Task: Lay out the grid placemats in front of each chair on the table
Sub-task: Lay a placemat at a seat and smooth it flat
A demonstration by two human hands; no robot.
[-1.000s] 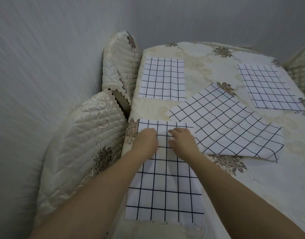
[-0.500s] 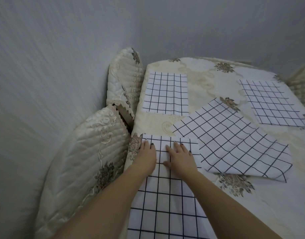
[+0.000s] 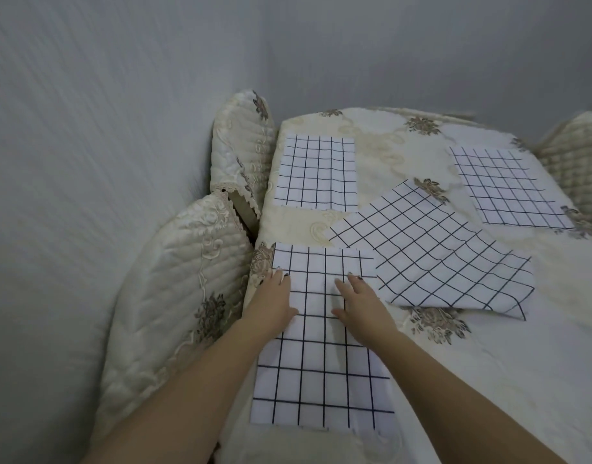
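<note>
Cream counter (image 3: 522,356): left hand (image 3: 275,306) and right hand (image 3: 363,308) pressed the near mat (image 3: 321,380), fingers (image 3: 357,285) straight. Next, the skewed mat (image 3: 432,259) likely needed placing.

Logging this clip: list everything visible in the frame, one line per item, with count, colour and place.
near placemat: 1, white with black grid, near left table edge, under both hands
far-left placemat: 1, same pattern, flat in front of the far left chair
middle placemat: 1, same pattern, askew mid-table, near edge rumpled
right placemat: 1, same pattern, flat by the right chair
tablecloth: 1, cream with brown flowers, covers the table
near left chair: 1, cream quilted cover, left of table
far left chair: 1, cream quilted cover, behind it
right chair: 1, cream quilted, right edge
wall: grey, behind
left hand: flat on near placemat
right hand: flat on near placemat
</note>
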